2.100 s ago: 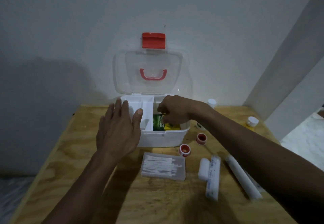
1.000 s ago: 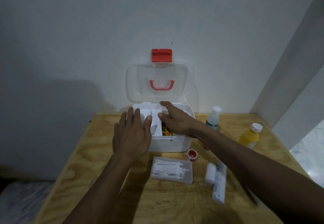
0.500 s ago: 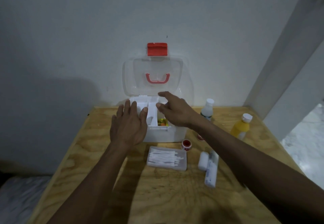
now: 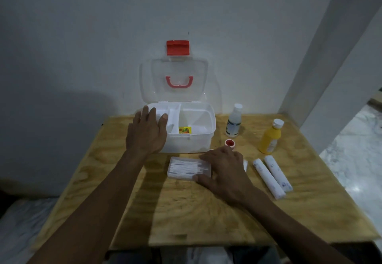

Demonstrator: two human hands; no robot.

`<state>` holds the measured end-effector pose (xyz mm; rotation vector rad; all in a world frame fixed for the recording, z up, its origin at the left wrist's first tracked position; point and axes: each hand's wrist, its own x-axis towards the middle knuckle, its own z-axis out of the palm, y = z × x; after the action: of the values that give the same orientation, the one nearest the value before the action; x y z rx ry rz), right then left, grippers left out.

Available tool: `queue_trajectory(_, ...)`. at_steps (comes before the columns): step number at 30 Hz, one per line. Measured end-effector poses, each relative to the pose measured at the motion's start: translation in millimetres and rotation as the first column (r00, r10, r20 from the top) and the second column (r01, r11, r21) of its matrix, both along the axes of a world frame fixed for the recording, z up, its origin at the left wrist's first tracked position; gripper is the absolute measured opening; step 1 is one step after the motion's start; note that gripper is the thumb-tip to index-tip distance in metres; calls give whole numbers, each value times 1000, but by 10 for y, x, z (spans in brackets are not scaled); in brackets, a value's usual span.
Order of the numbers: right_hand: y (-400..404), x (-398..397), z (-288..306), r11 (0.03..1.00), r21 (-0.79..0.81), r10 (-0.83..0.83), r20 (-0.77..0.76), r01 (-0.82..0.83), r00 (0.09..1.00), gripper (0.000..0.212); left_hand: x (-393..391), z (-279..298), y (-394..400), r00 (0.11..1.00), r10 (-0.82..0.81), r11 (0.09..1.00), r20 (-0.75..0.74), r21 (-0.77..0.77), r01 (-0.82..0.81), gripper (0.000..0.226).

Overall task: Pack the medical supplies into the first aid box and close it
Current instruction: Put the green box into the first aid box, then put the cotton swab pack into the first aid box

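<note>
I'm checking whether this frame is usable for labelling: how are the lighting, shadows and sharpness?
Head view: dim, bluish light; the arms throw dark shadow bands across the table; the clear lid almost vanishes against the wall; wide-angle bending leans the wall edge at right; the left hand and right hand look slightly soft, the cotton swab box readable.

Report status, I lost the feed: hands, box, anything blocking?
Left hand flat on first aid box, lid up. Right hand on swab case, grip unclear. Bottles, rolls unpacked; nothing blocking.
</note>
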<state>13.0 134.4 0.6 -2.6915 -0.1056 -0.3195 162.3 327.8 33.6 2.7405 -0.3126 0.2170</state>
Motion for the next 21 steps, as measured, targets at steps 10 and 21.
queue_trajectory(10,-30,57,-31,998,-54,14,-81,-18,997,64,19,-8,5,1000,-6,1000,-3,26,6,58)
queue_trajectory(21,-164,-33,184,996,27,82,-61,-81,995,68,-5,7,6,1000,-7,1000,-5,8,7,58)
